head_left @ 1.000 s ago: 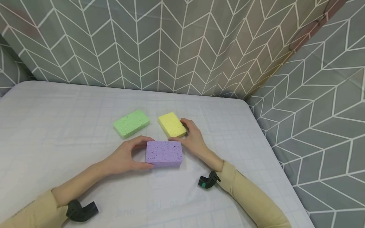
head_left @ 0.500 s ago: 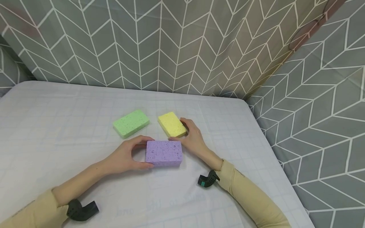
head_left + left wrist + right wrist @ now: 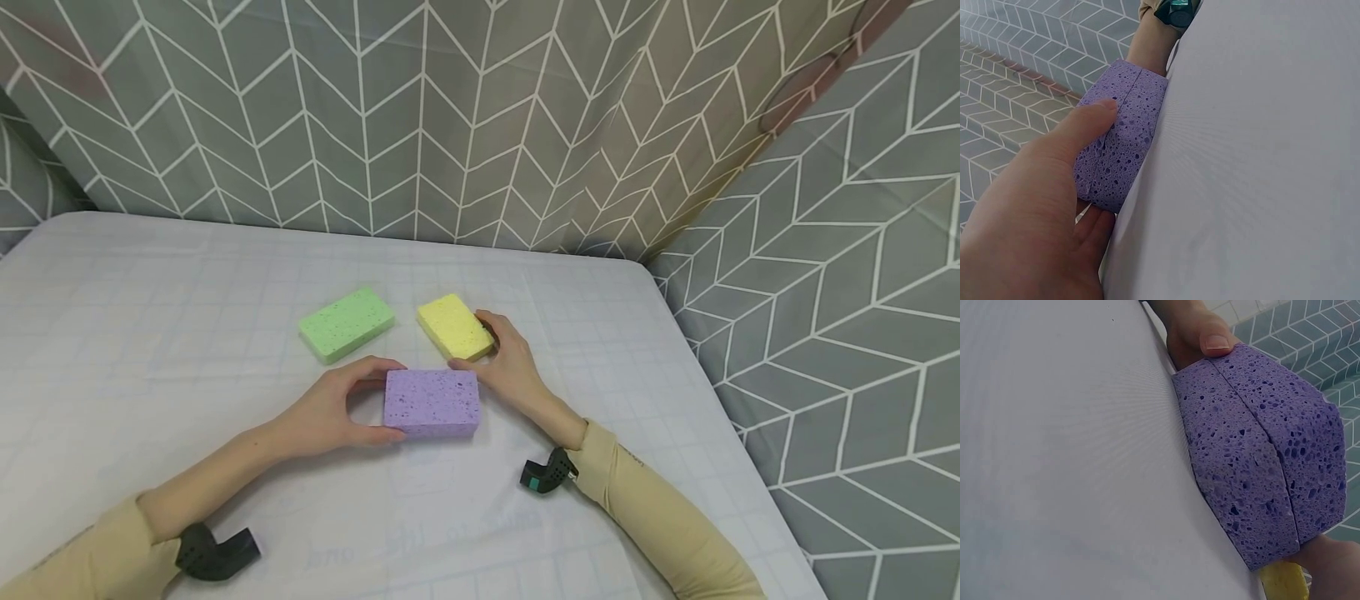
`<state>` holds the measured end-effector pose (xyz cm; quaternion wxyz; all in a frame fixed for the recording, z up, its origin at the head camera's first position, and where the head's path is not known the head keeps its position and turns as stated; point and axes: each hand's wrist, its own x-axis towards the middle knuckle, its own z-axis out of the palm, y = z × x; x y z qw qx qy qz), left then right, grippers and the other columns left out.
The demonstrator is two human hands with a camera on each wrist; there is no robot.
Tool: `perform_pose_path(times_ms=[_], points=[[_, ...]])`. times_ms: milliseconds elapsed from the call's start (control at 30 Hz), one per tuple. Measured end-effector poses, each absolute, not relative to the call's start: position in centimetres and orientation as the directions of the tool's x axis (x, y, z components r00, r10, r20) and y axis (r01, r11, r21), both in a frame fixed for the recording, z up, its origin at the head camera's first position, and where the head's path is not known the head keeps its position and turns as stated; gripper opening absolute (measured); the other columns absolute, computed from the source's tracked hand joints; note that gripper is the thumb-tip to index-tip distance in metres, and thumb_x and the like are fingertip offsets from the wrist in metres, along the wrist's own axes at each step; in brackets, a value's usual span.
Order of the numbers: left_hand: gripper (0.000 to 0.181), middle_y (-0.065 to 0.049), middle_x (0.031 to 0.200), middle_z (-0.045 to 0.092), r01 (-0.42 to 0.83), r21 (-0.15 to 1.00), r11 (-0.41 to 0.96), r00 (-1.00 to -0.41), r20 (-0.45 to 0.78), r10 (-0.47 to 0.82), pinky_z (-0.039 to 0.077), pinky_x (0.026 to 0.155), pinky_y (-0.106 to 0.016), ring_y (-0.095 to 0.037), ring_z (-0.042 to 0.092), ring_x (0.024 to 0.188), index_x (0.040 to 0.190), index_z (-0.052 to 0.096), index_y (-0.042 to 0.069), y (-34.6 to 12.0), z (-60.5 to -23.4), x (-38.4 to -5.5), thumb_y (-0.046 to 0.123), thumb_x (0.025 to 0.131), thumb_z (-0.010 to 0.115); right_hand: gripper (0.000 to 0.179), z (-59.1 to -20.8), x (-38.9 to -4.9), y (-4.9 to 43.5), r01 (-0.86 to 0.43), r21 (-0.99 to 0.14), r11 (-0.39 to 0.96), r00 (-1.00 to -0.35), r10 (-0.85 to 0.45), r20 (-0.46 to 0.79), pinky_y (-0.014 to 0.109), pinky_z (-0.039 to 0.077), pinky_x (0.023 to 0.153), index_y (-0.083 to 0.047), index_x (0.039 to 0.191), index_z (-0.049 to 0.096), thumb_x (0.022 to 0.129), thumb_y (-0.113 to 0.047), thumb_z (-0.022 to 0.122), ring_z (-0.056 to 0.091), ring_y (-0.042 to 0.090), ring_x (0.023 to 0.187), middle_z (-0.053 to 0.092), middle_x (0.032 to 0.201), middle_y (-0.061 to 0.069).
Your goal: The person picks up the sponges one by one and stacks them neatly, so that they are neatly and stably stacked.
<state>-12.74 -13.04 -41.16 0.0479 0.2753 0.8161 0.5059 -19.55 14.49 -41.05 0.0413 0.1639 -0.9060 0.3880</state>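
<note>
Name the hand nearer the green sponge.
Left. The left hand is just in front of the green sponge, apart from it; the right hand is farther off to the right, at the yellow sponge.

Draped at twelve o'clock with grey chevron-patterned curtain [image 3: 390,117], browner toward one; hung at three with matching fabric [image 3: 862,333]; spread toward six with white tablecloth [image 3: 165,367].

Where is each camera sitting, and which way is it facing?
Head: worn on the head, facing forward and down at the table, green sponge, yellow sponge and purple block; left hand, right hand and sleeves show.
Left wrist: on that wrist, facing the purple block; left hand and, beyond, right forearm show.
Right wrist: on that wrist, facing the purple block and some yellow sponge; parts of both hands show.
Shared: both wrist views show the purple block.
</note>
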Motion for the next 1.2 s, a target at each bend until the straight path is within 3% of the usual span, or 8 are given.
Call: perform_pose_path(times_ms=[667, 1200], points=[[0.074, 0.010, 0.130, 0.062, 0.405, 0.851, 0.334, -0.845, 0.209, 0.492, 0.048, 0.108, -0.032, -0.012, 0.060, 0.123, 0.133, 0.056, 0.022, -13.08, -41.18, -12.67, 0.035, 0.069, 0.092, 0.077, -40.84, -19.53, 14.68, -0.346, -0.686, 0.640, -0.936, -0.282, 0.209, 0.044, 0.036, 0.118, -0.002, 0.146, 0.043, 0.080, -0.017, 0.080, 0.046, 0.031, 0.138, 0.050, 0.146, 0.016], [0.075, 0.010, 0.131, 0.061, 0.403, 0.851, 0.337, -0.845, 0.205, 0.494, 0.048, 0.108, -0.033, -0.013, 0.059, 0.123, 0.134, 0.055, 0.022, -13.05, -41.16, -12.68, 0.036, 0.070, 0.092, 0.085, -40.86, -19.50, 14.52, -0.310, -0.674, 0.671, -0.950, -0.242, 0.196, 0.044, 0.039, 0.116, -0.003, 0.145, 0.044, 0.077, -0.029, 0.087, 0.049, 0.029, 0.133, 0.051, 0.141, 0.013]])
